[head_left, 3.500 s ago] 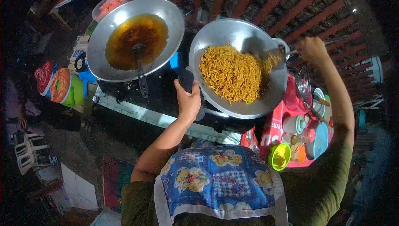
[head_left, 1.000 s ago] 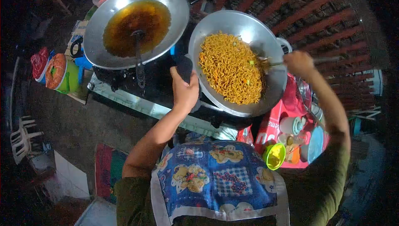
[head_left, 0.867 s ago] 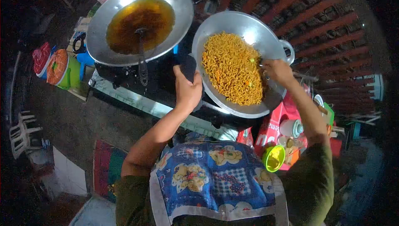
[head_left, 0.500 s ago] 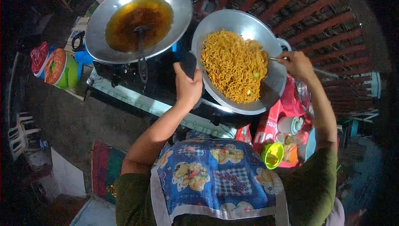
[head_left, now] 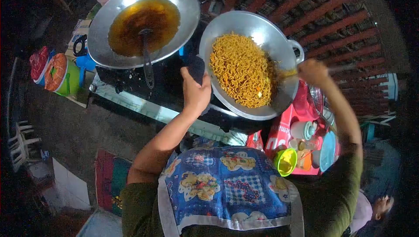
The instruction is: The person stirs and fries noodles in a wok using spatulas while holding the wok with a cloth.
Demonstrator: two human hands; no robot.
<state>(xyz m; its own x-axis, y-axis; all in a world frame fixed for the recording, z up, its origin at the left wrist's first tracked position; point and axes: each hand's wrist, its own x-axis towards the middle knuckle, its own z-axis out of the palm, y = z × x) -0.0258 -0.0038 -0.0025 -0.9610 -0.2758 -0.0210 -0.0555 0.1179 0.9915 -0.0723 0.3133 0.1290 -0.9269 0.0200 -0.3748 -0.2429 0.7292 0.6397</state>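
A large metal wok (head_left: 238, 20) full of brown fried noodles (head_left: 240, 69) stands on the stove. My left hand (head_left: 196, 91) is closed round a dark cloth (head_left: 197, 69) at the wok's left side; the handle under it is hidden. My right hand (head_left: 313, 72), at the wok's right rim, grips a long-handled metal cooking utensil (head_left: 342, 68). Motion blurs its working end (head_left: 286, 74), beside the noodles, so its shape cannot be made out. The wok's right loop handle (head_left: 298, 50) shows just above this hand.
Left of the noodles, a second wok (head_left: 98, 27) holds brownish oil (head_left: 144, 23) with a slotted turner (head_left: 149, 69) resting in it. Jars and a green bowl (head_left: 286, 162) sit on a red surface at right. A green bucket (head_left: 70, 80) stands left. A person (head_left: 364, 213) is at lower right.
My right hand has moved right and slightly down, drawing the utensil's end out toward the wok's right side. The noodles sit a little further left. My left hand keeps its hold.
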